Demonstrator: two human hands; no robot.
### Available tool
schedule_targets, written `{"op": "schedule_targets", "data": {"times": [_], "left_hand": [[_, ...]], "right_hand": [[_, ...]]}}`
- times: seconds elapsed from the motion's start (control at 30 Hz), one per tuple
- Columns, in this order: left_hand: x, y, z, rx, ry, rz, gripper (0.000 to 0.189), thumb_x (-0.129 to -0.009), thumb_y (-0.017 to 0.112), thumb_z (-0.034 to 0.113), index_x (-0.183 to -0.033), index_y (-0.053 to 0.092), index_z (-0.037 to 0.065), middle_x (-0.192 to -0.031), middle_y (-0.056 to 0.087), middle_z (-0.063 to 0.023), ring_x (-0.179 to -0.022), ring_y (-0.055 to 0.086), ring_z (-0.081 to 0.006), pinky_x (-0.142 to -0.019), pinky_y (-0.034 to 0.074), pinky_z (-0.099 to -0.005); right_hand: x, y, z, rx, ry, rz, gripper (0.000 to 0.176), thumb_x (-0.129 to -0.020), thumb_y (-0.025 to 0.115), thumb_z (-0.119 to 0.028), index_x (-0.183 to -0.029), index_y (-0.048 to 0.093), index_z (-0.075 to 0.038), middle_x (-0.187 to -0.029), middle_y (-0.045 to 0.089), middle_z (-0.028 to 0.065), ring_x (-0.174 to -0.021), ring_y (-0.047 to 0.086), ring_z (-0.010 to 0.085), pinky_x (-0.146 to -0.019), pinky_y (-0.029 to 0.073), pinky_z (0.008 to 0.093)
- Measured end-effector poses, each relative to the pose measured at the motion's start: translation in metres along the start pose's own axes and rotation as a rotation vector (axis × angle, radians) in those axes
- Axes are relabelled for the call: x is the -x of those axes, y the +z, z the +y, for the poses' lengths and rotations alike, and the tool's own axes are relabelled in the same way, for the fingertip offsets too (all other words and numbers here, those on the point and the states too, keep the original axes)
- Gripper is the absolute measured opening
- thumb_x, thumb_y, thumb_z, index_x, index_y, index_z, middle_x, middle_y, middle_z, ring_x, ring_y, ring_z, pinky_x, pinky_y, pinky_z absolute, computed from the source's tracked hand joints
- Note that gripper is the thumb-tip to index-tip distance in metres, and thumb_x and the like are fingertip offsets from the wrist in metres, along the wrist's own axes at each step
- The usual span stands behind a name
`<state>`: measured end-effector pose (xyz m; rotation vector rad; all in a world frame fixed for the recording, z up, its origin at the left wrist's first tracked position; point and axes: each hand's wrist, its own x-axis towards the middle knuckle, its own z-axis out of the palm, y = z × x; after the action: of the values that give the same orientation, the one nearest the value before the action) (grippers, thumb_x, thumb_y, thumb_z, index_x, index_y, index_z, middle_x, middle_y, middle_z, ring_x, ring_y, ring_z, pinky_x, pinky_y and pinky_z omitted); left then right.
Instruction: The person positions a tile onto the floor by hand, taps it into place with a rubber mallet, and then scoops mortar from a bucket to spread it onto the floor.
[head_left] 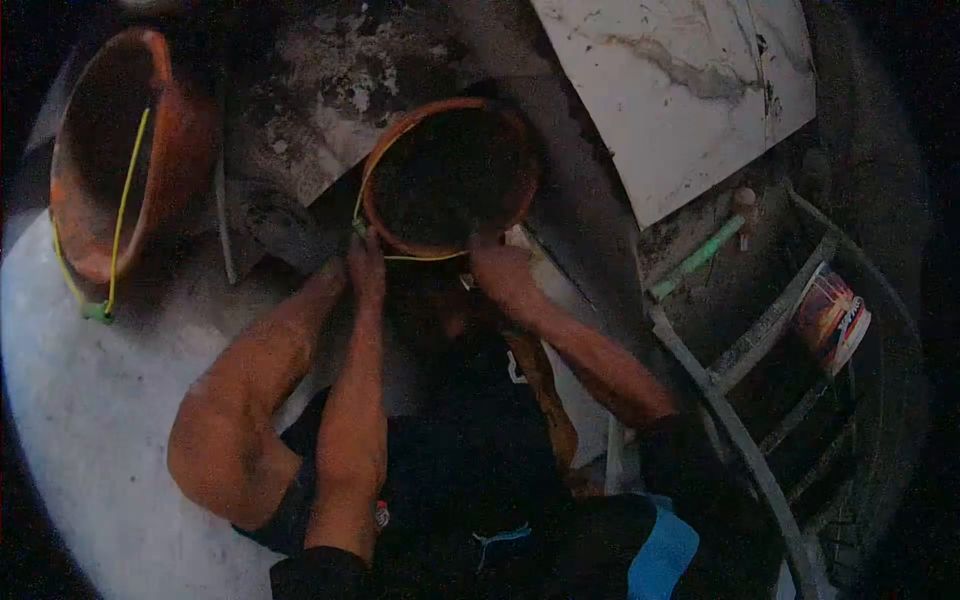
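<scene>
Between my knees stands an orange bucket (pixel 520 125), its inside dark, so its contents do not show clearly. A yellow cord handle (pixel 425 258) hangs slack over its left and near side, with a green piece (pixel 360 228) on it. My left hand (pixel 367 262) is at that green piece, its fingers closed around the cord by the near left rim. My right hand (pixel 500 272) is closed at the near right rim, where the cord runs into its fingers. A small pale bit (pixel 467 282) shows beside the right hand. Dim light hides the fingertips.
Another orange bucket (pixel 185 150) with a yellow cord lies tilted at the left. White marbled slabs (pixel 690 90) are at the upper right. A green-handled tool (pixel 700 258), a grey metal frame (pixel 745 440) and a printed paint tub (pixel 832 318) are on the right.
</scene>
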<state>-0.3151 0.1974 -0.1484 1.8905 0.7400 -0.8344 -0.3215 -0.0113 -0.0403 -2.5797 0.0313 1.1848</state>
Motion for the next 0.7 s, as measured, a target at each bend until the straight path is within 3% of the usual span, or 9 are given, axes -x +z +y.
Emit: {"op": "schedule_targets", "data": {"times": [0.03, 0.1, 0.13, 0.2, 0.37, 0.47, 0.5, 0.57, 0.7], "left_hand": [[0.012, 0.001, 0.013, -0.003, -0.002, 0.004, 0.04, -0.09, 0.039, 0.032, -0.11, 0.046, -0.002, -0.101, 0.052, -0.0184, -0.091, 0.051, -0.0268, -0.079, 0.037, -0.0344], [0.017, -0.002, 0.032, 0.319, 0.319, -0.001, 0.037, -0.091, 0.039, 0.029, -0.108, 0.047, -0.003, -0.098, 0.054, -0.0191, -0.09, 0.052, -0.0275, -0.077, 0.038, -0.0356], [0.013, -0.003, 0.026, 0.32, 0.324, -0.001, 0.037, -0.091, 0.039, 0.029, -0.108, 0.047, -0.003, -0.098, 0.054, -0.0191, -0.09, 0.052, -0.0275, -0.077, 0.038, -0.0356], [0.004, -0.003, 0.004, 0.149, 0.095, -0.026, 0.038, -0.09, 0.039, 0.03, -0.106, 0.048, -0.003, -0.096, 0.054, -0.0187, -0.089, 0.052, -0.027, -0.077, 0.038, -0.0359], [0.003, -0.011, 0.01, 0.014, 0.139, 0.051, 0.039, -0.09, 0.039, 0.032, -0.104, 0.049, -0.003, -0.096, 0.055, -0.0184, -0.088, 0.052, -0.0274, -0.077, 0.038, -0.0361], [0.001, -0.027, 0.001, -0.122, 0.274, -0.005, 0.04, -0.09, 0.038, 0.032, -0.106, 0.049, -0.003, -0.099, 0.055, -0.0186, -0.089, 0.053, -0.0285, -0.077, 0.039, -0.0369], [0.006, -0.03, 0.007, -0.164, 0.305, -0.03, 0.041, -0.09, 0.038, 0.033, -0.106, 0.049, -0.003, -0.1, 0.055, -0.0187, -0.089, 0.053, -0.0287, -0.077, 0.039, -0.0371], [0.018, -0.041, 0.037, -0.092, 0.189, -0.018, 0.042, -0.09, 0.039, 0.033, -0.108, 0.049, -0.004, -0.103, 0.055, -0.019, -0.091, 0.053, -0.0271, -0.077, 0.04, -0.0373], [0.004, -0.039, -0.008, -0.283, 0.173, 0.139, 0.044, -0.09, 0.039, 0.034, -0.109, 0.049, -0.004, -0.103, 0.055, -0.0191, -0.092, 0.054, -0.0264, -0.076, 0.041, -0.0372]], "right_hand": [[0.006, -0.01, 0.007, 0.117, 0.0, -0.096, 0.022, -0.078, 0.045, -0.01, -0.094, 0.049, 0.004, -0.071, 0.058, 0.019, -0.062, 0.06, 0.0312, -0.053, 0.047, 0.0404], [0.01, -0.006, 0.031, 0.164, 0.007, -0.01, 0.02, -0.078, 0.045, -0.011, -0.093, 0.052, 0.002, -0.071, 0.058, 0.018, -0.061, 0.06, 0.0304, -0.052, 0.047, 0.0407], [0.012, 0.002, 0.038, 0.207, 0.021, 0.064, 0.019, -0.078, 0.046, -0.011, -0.091, 0.054, 0.0, -0.071, 0.058, 0.017, -0.059, 0.06, 0.0297, -0.052, 0.047, 0.041], [-0.001, 0.022, 0.046, 0.214, 0.087, 0.117, 0.018, -0.076, 0.048, -0.012, -0.087, 0.057, -0.001, -0.07, 0.058, 0.0143, -0.06, 0.058, 0.0288, -0.053, 0.046, 0.0413], [-0.023, 0.042, 0.005, 0.117, 0.075, 0.362, 0.019, -0.078, 0.046, -0.014, -0.085, 0.059, -0.001, -0.072, 0.059, 0.0136, -0.066, 0.059, 0.0282, -0.053, 0.046, 0.0404], [-0.016, 0.05, -0.029, -0.009, 0.23, 0.095, 0.023, -0.081, 0.043, -0.014, -0.094, 0.056, 0.0, -0.072, 0.06, 0.0162, -0.068, 0.061, 0.0283, -0.054, 0.048, 0.0401], [-0.004, 0.054, -0.025, -0.011, 0.256, 0.095, 0.023, -0.081, 0.043, -0.014, -0.094, 0.056, 0.0, -0.072, 0.06, 0.0162, -0.068, 0.061, 0.0283, -0.054, 0.048, 0.0401], [0.016, 0.037, -0.029, 0.101, 0.104, 0.059, 0.028, -0.08, 0.046, -0.015, -0.104, 0.049, 0.001, -0.076, 0.06, 0.017, -0.068, 0.061, 0.0286, -0.054, 0.049, 0.0394], [0.03, 0.006, -0.014, 0.117, 0.098, 0.055, 0.032, -0.079, 0.049, -0.016, -0.106, 0.047, 0.0, -0.078, 0.059, 0.0166, -0.067, 0.061, 0.0283, -0.053, 0.049, 0.0381]]}}
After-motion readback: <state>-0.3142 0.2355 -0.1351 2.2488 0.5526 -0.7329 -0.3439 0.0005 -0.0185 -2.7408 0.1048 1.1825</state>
